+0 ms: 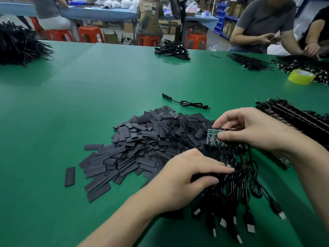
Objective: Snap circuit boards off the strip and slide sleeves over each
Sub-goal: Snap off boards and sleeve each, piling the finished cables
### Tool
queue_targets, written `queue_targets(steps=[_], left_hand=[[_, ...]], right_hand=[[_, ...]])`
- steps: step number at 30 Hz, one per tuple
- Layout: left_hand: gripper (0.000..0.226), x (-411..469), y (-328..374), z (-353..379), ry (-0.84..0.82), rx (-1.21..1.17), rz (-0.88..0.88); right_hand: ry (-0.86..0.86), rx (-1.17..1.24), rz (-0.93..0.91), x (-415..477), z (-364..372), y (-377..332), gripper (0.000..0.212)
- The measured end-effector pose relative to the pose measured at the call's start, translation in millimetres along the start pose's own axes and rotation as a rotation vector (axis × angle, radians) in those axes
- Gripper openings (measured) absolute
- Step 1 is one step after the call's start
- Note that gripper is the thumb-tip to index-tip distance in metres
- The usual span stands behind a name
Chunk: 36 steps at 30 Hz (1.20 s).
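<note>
The circuit board strip (214, 139) is just above the desk (106, 82) at the near right. Its long axis runs left to right and dips a little toward the right end, with the green component face turned up toward the camera. Any print on it is too small to read. The right grip (249, 130) pinches its left end, thumb on the face and curled fingers over the far edge. Black cables (236, 177) run from the strip toward the near edge and end in USB plugs (250, 227).

The left grip (183, 179) lies on those cables with its fingers stretched out to the right. Whether it pinches anything underneath cannot be told.

Just left of both grips is a heap of flat black sleeves (147, 139). Beyond the heap lies a single sleeved cable (187, 103). More strips are stacked at the right (292, 113), and a yellow tape roll (301, 77) sits farther back.

At the far bench, a seated person's shirt (150, 13) reads "UNKN OWN".
</note>
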<state>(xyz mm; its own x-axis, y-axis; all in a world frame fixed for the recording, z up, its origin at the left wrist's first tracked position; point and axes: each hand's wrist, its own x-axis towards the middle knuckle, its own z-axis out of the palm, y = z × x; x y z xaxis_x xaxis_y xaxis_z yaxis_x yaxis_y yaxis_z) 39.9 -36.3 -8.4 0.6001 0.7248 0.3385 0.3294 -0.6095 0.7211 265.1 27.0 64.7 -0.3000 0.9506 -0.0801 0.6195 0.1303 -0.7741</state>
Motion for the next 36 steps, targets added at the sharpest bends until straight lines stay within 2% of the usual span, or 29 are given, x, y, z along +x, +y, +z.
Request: queue_targets(steps=[4, 8, 10, 12, 15, 17, 19, 21, 23, 26, 30, 33, 36], left_hand=[[0.041, 0, 5, 10, 0.011, 0.213, 0.059], [0.031, -2, 7, 15, 0.174, 0.086, -0.038], [0.021, -2, 7, 14, 0.178, 0.164, 0.036], [0.012, -1, 4, 13, 0.204, 0.344, 0.18], [0.015, 0, -3, 7, 0.319, 0.465, 0.27], [0.012, 1, -6, 4, 0.442, 0.377, 0.181], [0.009, 2, -9, 1, 0.553, 0.184, -0.021], [0.014, 2, -12, 1, 0.554, -0.04, -0.212], [0.008, 3, -13, 1, 0.504, -0.148, -0.299], [0.009, 4, -15, 1, 0.471, -0.249, -0.338], [0.012, 6, -14, -3, 0.461, -0.407, -0.365], [0.01, 6, -16, -5, 0.449, -0.492, -0.386], [0.009, 5, -18, -7, 0.42, -0.576, -0.392]], right_hand=[[0.004, 0.068, -0.011, 8, 11, 10, 0.015], [0.007, 0.148, -0.034, 14, 24, 16, 0.016], [-0.015, 0.171, -0.048, 16, 31, 16, 0.017], [-0.037, 0.205, -0.064, 17, 37, 17, 0.017], [-0.024, 0.31, -0.075, 15, 43, 20, 0.023], [-0.021, 0.317, -0.112, 13, 45, 22, 0.023], [-0.019, 0.29, -0.153, 11, 47, 23, 0.011], [-0.002, 0.218, -0.195, 9, 49, 22, 0.005], [0.028, 0.128, -0.228, 7, 52, 23, 0.008], [0.049, 0.12, -0.223, 4, 56, 24, 0.014], [0.036, 0.106, -0.244, 3, 56, 29, 0.006], [0.054, 0.075, -0.269, 2, 58, 29, 0.006], [0.052, 0.142, -0.29, 2, 60, 25, 0.011]])
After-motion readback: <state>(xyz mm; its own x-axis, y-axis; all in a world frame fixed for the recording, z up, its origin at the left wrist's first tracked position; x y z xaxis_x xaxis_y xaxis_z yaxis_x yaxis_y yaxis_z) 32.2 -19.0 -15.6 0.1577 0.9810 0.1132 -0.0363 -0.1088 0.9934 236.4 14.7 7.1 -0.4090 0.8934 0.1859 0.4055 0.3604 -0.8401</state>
